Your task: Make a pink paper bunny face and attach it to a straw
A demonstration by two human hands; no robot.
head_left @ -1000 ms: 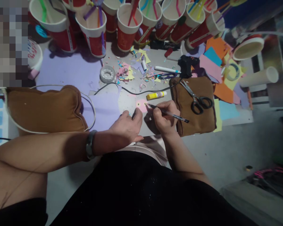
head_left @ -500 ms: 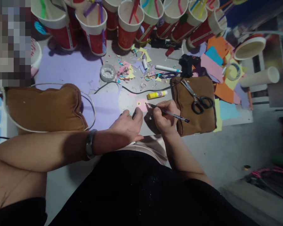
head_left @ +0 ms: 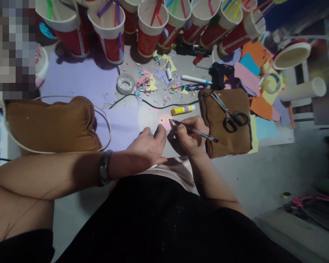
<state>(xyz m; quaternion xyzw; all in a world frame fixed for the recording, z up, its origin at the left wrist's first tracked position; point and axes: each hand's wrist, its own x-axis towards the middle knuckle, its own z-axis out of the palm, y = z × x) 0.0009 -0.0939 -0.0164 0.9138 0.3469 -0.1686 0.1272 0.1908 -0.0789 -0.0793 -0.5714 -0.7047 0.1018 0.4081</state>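
Note:
A small pink paper piece [head_left: 166,124] with two pale yellow, dark-centred spots lies on the grey table. My right hand [head_left: 193,135] is closed around a black pen [head_left: 197,132], its tip at the right-hand spot. My left hand [head_left: 149,144] rests at the paper's lower left edge, its fingers bent and the index fingertip on or beside the paper; the thumb is apart from them. Just above the paper lies a yellow glue stick [head_left: 182,109].
Red paper cups [head_left: 150,40] with straws stand along the back. Scissors [head_left: 229,117] lie on the right brown cushion [head_left: 235,140]; another brown cushion [head_left: 49,126] is at left. A black cable [head_left: 159,106], tape roll [head_left: 125,84] and paper scraps [head_left: 145,82] lie beyond the hands.
The pen's back end has tilted very slightly, its tip staying at the right-hand spot. My left hand has kept its place.

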